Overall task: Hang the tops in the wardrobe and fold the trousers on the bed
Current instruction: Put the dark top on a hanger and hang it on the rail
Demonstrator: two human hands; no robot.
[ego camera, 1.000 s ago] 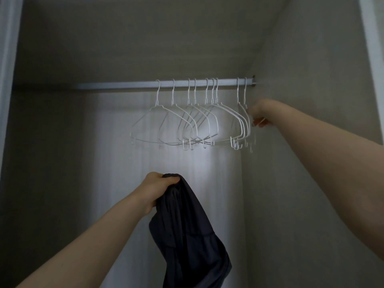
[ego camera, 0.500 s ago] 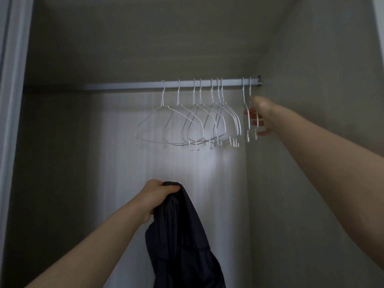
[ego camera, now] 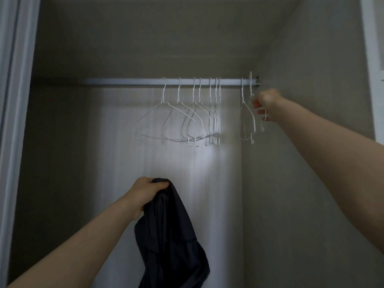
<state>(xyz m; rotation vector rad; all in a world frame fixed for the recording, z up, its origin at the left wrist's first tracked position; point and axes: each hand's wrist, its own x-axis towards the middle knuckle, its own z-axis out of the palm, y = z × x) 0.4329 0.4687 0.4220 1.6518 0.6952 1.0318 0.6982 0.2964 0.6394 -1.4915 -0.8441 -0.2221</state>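
A dark top (ego camera: 170, 235) hangs bunched from the left hand (ego camera: 145, 194), low and near in the open wardrobe (ego camera: 311, 142), fingers curled tightly round its upper edge. Far up on the right, the right hand (ego camera: 266, 104) grips the rightmost white wire hanger (ego camera: 251, 86), whose hook stands just above the rail (ego camera: 124, 81) beside the side wall. A second hanger (ego camera: 247, 121) hangs just left of it. Further left, a cluster of white hangers (ego camera: 187, 121) hangs on the rail, well apart from those two.
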